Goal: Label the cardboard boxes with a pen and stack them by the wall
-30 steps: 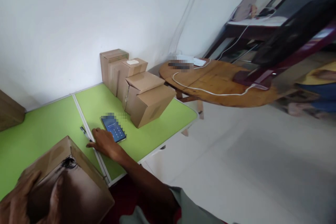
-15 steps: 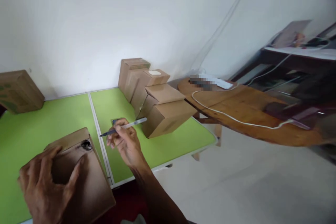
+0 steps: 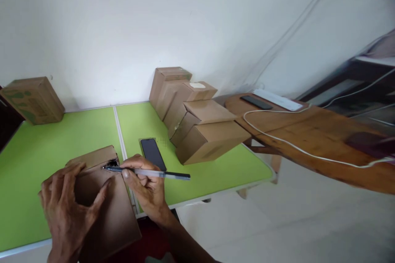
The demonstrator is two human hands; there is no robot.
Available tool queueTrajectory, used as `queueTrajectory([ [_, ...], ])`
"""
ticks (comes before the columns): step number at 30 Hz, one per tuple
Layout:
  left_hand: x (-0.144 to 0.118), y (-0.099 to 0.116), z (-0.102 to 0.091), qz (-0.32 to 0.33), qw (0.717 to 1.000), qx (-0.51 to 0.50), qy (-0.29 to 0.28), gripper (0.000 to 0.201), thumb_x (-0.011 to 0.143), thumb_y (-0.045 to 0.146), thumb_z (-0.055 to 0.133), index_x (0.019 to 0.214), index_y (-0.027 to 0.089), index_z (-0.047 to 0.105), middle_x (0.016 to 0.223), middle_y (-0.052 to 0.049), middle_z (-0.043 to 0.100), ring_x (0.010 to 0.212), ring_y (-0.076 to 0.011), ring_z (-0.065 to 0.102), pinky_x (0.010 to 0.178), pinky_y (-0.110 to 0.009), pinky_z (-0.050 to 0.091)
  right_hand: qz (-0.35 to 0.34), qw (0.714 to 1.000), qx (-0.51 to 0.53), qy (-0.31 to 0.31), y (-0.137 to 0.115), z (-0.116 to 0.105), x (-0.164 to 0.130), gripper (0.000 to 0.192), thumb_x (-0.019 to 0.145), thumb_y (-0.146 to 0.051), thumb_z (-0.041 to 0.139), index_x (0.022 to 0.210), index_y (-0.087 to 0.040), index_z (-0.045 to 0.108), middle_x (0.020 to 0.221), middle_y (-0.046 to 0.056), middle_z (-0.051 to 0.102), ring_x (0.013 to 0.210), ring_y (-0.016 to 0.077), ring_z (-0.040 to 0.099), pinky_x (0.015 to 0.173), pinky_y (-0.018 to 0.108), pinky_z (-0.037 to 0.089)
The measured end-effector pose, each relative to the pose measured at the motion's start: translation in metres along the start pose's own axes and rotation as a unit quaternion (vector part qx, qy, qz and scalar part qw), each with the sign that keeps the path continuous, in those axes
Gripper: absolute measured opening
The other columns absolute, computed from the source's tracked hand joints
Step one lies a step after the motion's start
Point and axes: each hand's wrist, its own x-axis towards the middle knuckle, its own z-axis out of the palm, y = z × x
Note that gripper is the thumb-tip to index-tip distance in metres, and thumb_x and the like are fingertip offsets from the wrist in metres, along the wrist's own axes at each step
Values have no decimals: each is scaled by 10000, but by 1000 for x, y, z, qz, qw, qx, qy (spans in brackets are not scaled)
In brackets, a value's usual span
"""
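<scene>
My left hand lies spread flat on top of a brown cardboard box at the near edge of the green table. My right hand grips a clear pen that lies nearly level. The pen's tip touches a dark torn spot at the box's far top corner. A black phone with a dark screen rests on the table just beyond my right hand.
Several stacked cardboard boxes stand at the table's right back by the white wall. Another box sits at the far left. A wooden table to the right carries a white cable and a dark device.
My right hand picked the pen up from the table beside the phone and brought it left to the box corner. The phone's screen went dark. My left hand stayed on the box.
</scene>
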Motion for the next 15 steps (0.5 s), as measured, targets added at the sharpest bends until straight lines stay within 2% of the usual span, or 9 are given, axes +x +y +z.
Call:
queueTrajectory([
  [4, 0, -2, 0, -2, 1000, -3, -3, 505, 983, 551, 759, 1273, 138, 733, 1202, -244, 763, 1123, -466, 645, 978, -643, 508, -64, 997, -46, -10, 5, 3, 2, 176, 1065, -365, 703, 1008, -259, 832, 900, 49, 791, 814, 213, 718, 730, 337, 577],
  [10, 2, -6, 0, 22, 1000, -2, 9, 526, 989, 562, 747, 1267, 116, 727, 1171, -272, 761, 1082, -479, 667, 985, -696, 515, -39, 995, -78, -47, 1, -6, 0, 197, 1054, -359, 685, 956, -239, 807, 836, 36, 740, 742, 193, 657, 660, 310, 531],
  [15, 2, -9, 3, 0, 1000, 7, -11, 605, 970, 645, 736, 1303, 141, 725, 1192, -256, 744, 1130, -480, 640, 1035, -721, 513, -16, 996, -77, -51, -8, -25, -3, 169, 1042, -320, 684, 906, -236, 739, 776, -10, 658, 653, 159, 586, 593, 272, 470],
])
